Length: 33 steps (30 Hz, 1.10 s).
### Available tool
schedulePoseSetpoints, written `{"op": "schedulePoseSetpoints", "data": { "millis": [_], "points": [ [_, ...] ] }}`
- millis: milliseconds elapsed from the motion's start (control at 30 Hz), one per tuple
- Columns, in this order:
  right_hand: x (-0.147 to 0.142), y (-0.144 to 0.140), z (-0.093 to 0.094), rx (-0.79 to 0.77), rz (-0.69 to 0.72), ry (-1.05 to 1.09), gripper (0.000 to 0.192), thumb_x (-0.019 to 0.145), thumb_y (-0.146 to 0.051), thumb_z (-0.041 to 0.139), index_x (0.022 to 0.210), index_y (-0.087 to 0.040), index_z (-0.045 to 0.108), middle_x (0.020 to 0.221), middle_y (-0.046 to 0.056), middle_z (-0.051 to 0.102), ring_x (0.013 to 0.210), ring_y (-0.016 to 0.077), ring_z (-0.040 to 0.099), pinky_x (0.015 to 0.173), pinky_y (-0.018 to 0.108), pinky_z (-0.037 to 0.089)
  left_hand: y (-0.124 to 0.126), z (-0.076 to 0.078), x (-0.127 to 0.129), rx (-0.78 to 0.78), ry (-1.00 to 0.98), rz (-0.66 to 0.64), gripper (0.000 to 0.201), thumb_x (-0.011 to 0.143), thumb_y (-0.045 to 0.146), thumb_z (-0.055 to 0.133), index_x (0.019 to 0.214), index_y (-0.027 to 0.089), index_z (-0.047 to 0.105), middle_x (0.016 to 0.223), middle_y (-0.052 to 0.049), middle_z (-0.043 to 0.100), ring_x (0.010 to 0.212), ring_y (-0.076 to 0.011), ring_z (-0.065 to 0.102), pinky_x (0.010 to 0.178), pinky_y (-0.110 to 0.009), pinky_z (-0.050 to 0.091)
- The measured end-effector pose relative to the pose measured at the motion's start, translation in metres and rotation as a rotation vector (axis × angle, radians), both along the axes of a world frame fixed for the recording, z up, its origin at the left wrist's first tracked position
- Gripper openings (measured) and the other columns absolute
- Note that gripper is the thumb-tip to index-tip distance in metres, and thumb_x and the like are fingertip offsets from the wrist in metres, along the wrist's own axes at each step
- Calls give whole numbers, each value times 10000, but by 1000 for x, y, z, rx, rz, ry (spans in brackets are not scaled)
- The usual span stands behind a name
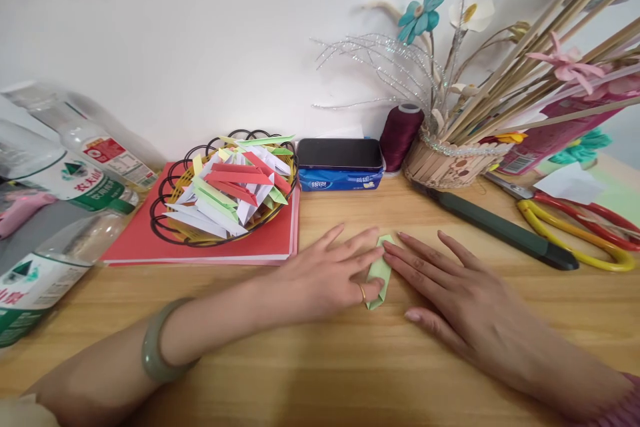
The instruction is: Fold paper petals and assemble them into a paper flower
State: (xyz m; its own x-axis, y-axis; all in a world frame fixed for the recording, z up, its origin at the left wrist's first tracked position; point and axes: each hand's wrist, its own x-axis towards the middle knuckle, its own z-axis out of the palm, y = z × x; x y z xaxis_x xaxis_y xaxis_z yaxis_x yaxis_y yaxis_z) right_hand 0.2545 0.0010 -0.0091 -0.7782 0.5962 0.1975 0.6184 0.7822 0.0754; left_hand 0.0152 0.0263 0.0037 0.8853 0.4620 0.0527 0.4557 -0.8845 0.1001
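Note:
A small folded piece of light green paper (380, 273) lies on the wooden table between my two hands. My left hand (333, 273), with a ring and a jade-coloured bangle (163, 341) on its wrist, rests with fingers spread; its thumb and a fingertip press the paper's left side. My right hand (460, 300) lies palm down with the fingers stretched out, the fingertips at the paper's right edge. Up and left of my hands, a wire-rimmed basket (173, 238) is heaped with folded strips of red, green and white paper (240, 180).
Under the basket is a red paper stack (280, 243). Behind stand a phone (340, 153) on a blue packet (340, 179), a maroon thread spool (400, 137) and a stick-walled holder (440, 163). A dark green cutter (505, 230) and scissors (570, 240) lie right; plastic bottles (55, 267) left.

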Motion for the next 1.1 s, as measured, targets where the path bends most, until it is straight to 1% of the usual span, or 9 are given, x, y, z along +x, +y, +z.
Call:
{"op": "schedulePoseSetpoints", "data": {
  "millis": [100,233,433,567,667,767,867,1000,1100],
  "points": [
    [0,0,-2,-8,-37,23,573,868,-393,434,1378,-165,308,1354,96,453,1283,255,346,1033,539,250,-13,-2,-1,228,-21,-118,321,934,159,300,1160,148,527,1307,-77,502,1319,-178,299,1082,-473,217],
    [2,1,-4,14,-105,29,545,873,-382,418,1365,-163,334,1352,103,452,1270,255,369,1032,542,244,-25,-5,2,418,-37,-141,323,888,153,388,1138,31,551,1196,-154,581,1142,-232,521,1010,-388,354],
    [1,1,-1,18,-77,7,582,889,-367,404,1397,-131,248,1394,120,381,1310,241,295,1042,522,249,-24,-6,4,373,-85,-83,321,904,146,333,1097,88,584,1166,-90,613,1083,-190,567,952,-309,412],
    [-5,1,3,-100,66,-6,633,893,-421,398,1412,-125,189,1422,115,326,1326,215,256,1058,480,259,-23,-5,3,338,-58,-116,329,913,153,319,1112,74,569,1189,-138,587,1108,-205,553,963,-333,397],
    [-8,1,3,-183,72,28,647,889,-430,404,1415,-137,170,1425,108,324,1324,213,263,1060,488,258,-23,-2,2,307,34,-128,344,922,163,306,1165,72,533,1243,-162,538,1152,-216,518,976,-346,376],
    [-7,1,3,-215,71,45,663,885,-439,405,1419,-139,149,1428,110,317,1325,220,258,1057,506,254,-27,2,1,320,87,-103,340,936,208,286,1151,139,541,1240,-118,553,1143,-205,525,972,-338,377],
    [-6,0,3,-212,66,20,664,891,-446,388,1419,-129,141,1436,109,296,1331,219,244,1062,504,244,-34,3,1,364,52,-80,294,923,242,342,1132,192,542,1186,-103,596,1113,-221,548,952,-358,393],
    [-6,-2,2,-176,67,8,687,888,-477,375,1418,-110,138,1442,117,279,1336,217,231,1066,494,236,-47,0,2,423,4,-71,302,871,216,415,1115,108,555,1118,-182,620,1080,-273,569,913,-391,419],
    [-6,-3,0,-161,61,2,698,883,-499,369,1420,-119,133,1447,108,270,1338,222,227,1066,505,222,-54,-3,6,485,-24,-55,319,853,191,413,1105,68,564,1092,-201,628,1042,-289,591,882,-395,442]
  ]
}}
